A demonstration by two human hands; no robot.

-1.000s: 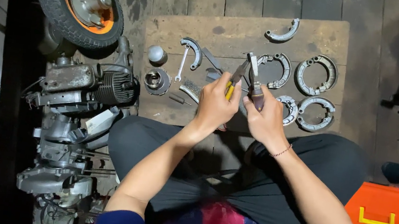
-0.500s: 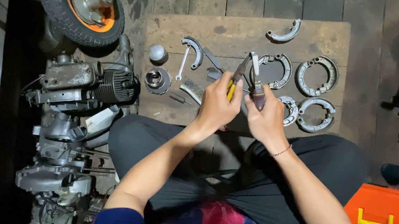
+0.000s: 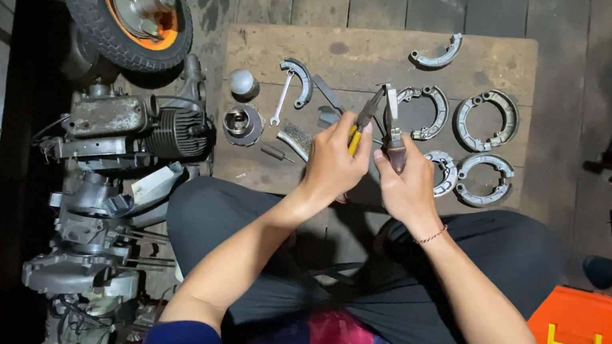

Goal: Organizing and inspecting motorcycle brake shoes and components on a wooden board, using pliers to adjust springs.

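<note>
Board [image 3: 277,38] scene, hands' grip unchanged

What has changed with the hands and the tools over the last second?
Almost nothing. The left hand still grips the yellow-handled pliers and the right hand the dark-handled tool, tips together above the wooden board. The brake shoes and wrench lie where they were.

A black rubber tyre on an orange rim [image 3: 127,8] stood at ten o'clock, a grey finned engine block [image 3: 136,126] at nine, an orange plastic toolbox [image 3: 589,332] at four.
</note>
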